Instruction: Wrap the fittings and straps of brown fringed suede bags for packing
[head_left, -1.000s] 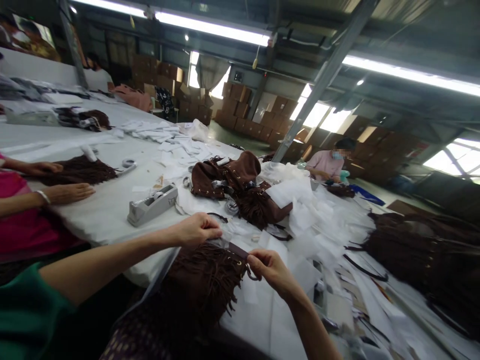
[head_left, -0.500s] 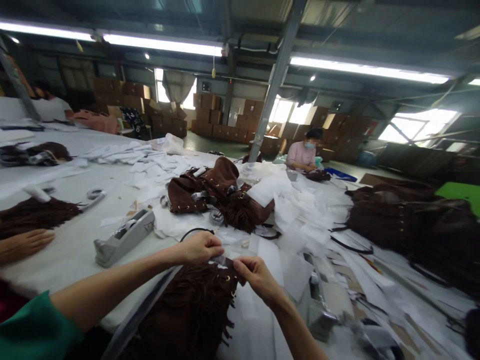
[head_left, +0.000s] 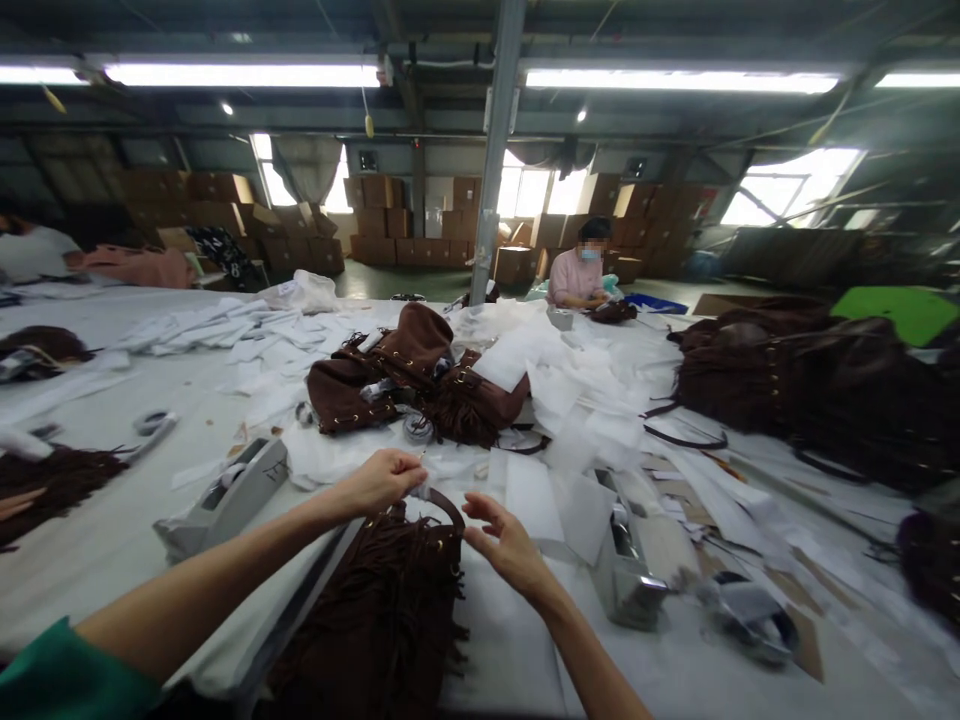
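Note:
A dark brown fringed bag (head_left: 375, 610) lies in front of me at the table's near edge, with small metal eyelets near its top. Its brown strap (head_left: 448, 508) arches up from the top edge. My left hand (head_left: 386, 482) pinches the strap's upper end, where a bit of pale, shiny wrap shows by the fingertips. My right hand (head_left: 504, 545) is at the strap's right side, its fingers apart and the fingertips close to the strap; whether they touch it is hard to tell.
A grey tape dispenser (head_left: 225, 495) stands left of my arm, another tape dispenser (head_left: 628, 560) to the right. Brown bags (head_left: 412, 375) lie ahead among white paper sheets (head_left: 570, 370). More dark bags (head_left: 810, 390) are piled right. A co-worker (head_left: 577, 270) sits across; another person's hand (head_left: 19, 503) is at left.
My view has levelled and turned slightly right. My right hand has loosened from the bag's top edge and its fingers have spread. The strap now arches up between my hands.

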